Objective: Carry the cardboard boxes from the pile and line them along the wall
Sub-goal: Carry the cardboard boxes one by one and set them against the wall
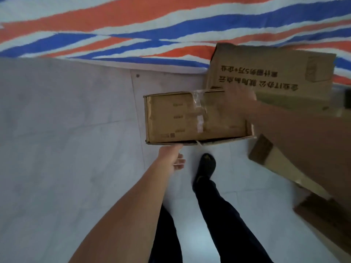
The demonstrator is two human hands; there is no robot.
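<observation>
Right forearm (303,149) fills the right of the frame, big and motion-blurred. Its right hand (240,96) lies over the far right corner of the small box (176,118), fingers smeared, so I cannot tell the grip. Left hand (173,158), centre frame: thumb tip at the box's near bottom edge, fingers loosely bent, holding nothing.

Small box is centre frame, flat, rectangular, brown corrugated card, with crinkled clear tape (199,103) across the top. Its small printed marks are unreadable. Unclear if it is lifted or on the floor.

Large box (266,73), upper right, is smooth brown card with upside-down dark print, standing against a striped sheet (133,25) in red, white and blue. More cardboard (275,162) at lower right is partly hidden by the arm and cut off by the frame edge.

Pale glossy floor tiles (237,205). Dark trouser legs, one dark shoe (207,164).
</observation>
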